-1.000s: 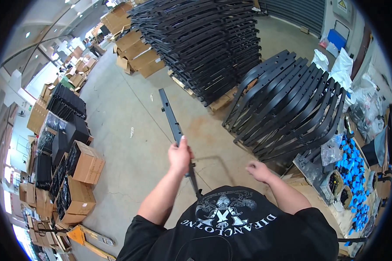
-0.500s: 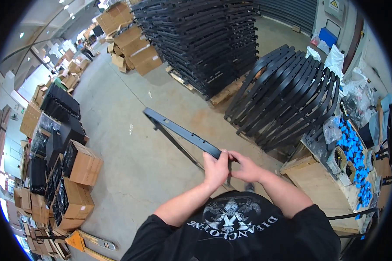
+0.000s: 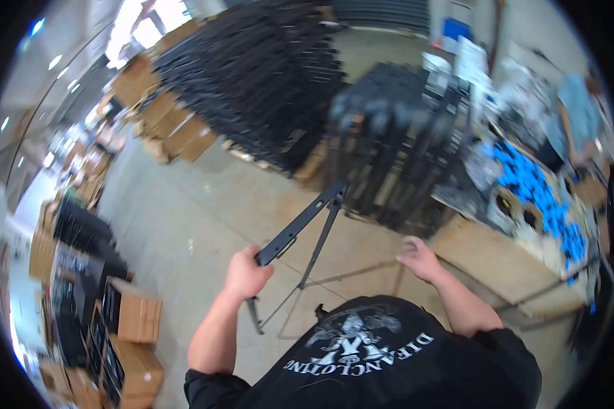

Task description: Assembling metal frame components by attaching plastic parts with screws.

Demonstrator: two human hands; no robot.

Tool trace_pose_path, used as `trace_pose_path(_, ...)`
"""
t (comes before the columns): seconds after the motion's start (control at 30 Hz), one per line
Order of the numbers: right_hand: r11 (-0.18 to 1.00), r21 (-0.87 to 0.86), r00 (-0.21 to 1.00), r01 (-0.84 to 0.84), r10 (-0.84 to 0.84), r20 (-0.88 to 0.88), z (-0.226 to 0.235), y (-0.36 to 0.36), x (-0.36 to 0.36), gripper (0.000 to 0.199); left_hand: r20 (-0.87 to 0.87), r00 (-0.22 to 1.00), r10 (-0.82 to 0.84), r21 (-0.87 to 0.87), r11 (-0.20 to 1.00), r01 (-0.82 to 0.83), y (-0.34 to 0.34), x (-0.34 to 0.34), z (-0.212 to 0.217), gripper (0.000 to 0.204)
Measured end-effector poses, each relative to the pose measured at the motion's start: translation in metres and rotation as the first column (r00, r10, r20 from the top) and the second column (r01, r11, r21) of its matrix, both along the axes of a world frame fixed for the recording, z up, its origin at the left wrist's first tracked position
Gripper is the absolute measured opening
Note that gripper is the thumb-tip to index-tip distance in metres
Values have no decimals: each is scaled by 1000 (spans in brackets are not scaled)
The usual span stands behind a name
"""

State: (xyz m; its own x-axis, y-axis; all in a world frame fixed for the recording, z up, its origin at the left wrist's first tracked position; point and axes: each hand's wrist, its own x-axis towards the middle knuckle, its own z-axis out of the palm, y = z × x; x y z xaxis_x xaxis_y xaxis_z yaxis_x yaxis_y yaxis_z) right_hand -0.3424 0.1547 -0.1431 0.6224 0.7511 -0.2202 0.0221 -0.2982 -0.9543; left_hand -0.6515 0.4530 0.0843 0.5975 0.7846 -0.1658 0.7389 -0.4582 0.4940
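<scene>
My left hand is closed around the near end of a black metal frame. Its upper bar, dotted with holes, slants away to the right, and thin legs run down toward the floor in front of my body. My right hand is off the frame, to the right of it, with nothing in it and the fingers apart and slightly bent. Beyond the frame's far end stands a row of curved black metal frames, blurred by motion.
A tall stack of black frames rises behind. On the right, a wooden bench bears many blue pieces and plastic bags; a person is beyond it. Cardboard boxes line the left side.
The frame has swung round, its far end now pointing right toward the row. My right hand has let go and moved right; my left has moved left with the frame. The view has turned.
</scene>
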Motion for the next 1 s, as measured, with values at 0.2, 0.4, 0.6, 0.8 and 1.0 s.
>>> trace_pose_path(0.2, 942, -46, 776, 333, -246, 581, -22, -65, 35, 86, -188, 899, -395, -39, 918, 395, -85, 114, 48, 27)
trace_pose_path(0.4, 835, 228, 857, 500, -516, 11, -12, -209, 67, 18, -216, 676, -704, -120, 706, 698, -149, 203, 106, 22)
trace_pose_path(0.6, 740, 278, 752, 612, -654, 85, 62, -326, 64, 28, -27, 610, -792, -208, 602, 771, -190, 262, 90, 22)
trace_pose_path(0.8, 687, 121, 558, 717, -669, 492, 94, -399, 79, 36, -23, 505, -863, -222, 497, 839, -213, 331, 12, 26)
trace_pose_path(1.0, 648, 45, 499, 761, -628, 597, 94, -451, 131, 26, 115, 379, -918, -254, 342, 905, -256, 412, -61, 22)
